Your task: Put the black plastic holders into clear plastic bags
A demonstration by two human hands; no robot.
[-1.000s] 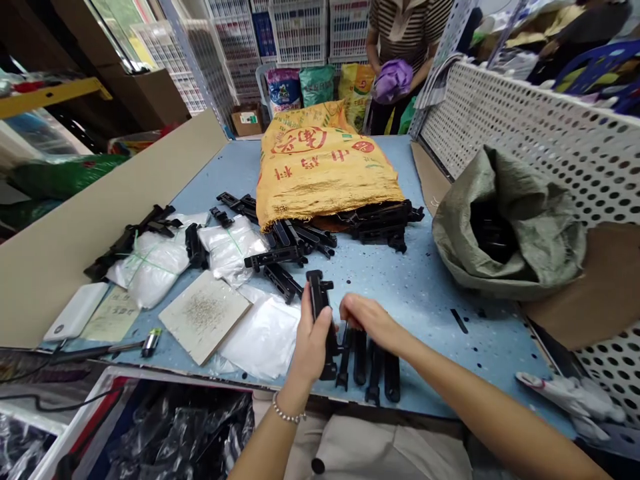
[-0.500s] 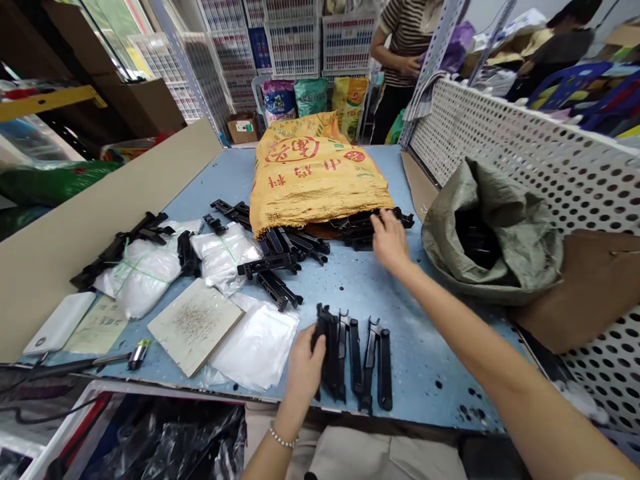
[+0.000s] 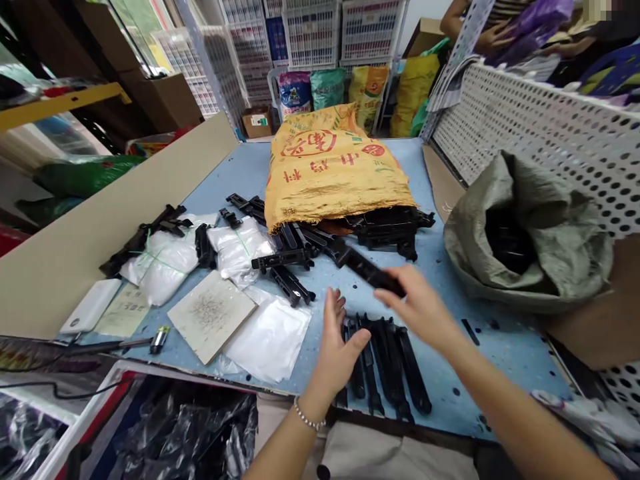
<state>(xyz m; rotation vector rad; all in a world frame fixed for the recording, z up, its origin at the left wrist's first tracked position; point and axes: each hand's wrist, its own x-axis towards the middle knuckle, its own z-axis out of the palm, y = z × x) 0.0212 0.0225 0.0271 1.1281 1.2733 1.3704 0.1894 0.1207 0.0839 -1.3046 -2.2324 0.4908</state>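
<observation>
A long black plastic part (image 3: pixel 367 267) is gripped at its near end by my right hand (image 3: pixel 417 303), its far end pointing up-left toward the sack. My left hand (image 3: pixel 337 347) is open, fingers raised and apart, beside the left end of a row of black plastic parts (image 3: pixel 390 363) at the table's front edge. Whether it touches the row I cannot tell. Beyond, a yellow woven sack (image 3: pixel 340 180) lies on its side with more black parts (image 3: pixel 385 230) spilling from its mouth. Several loose black parts (image 3: pixel 287 270) lie left of it.
Left are plastic-bag bundles (image 3: pixel 170 257), a stained square board (image 3: pixel 213 317), clear bags (image 3: pixel 270 340), a white power bank (image 3: pixel 93 307) and a hammer-like tool (image 3: pixel 157 340). An open grey-green sack (image 3: pixel 525 233) stands right, by a perforated panel (image 3: pixel 540 120). A blue table (image 3: pixel 230 173) lies beneath.
My right hand has come back from the sack's mouth with a black part in it. My left hand has let go of the row and opened. The camera view has shifted slightly.
</observation>
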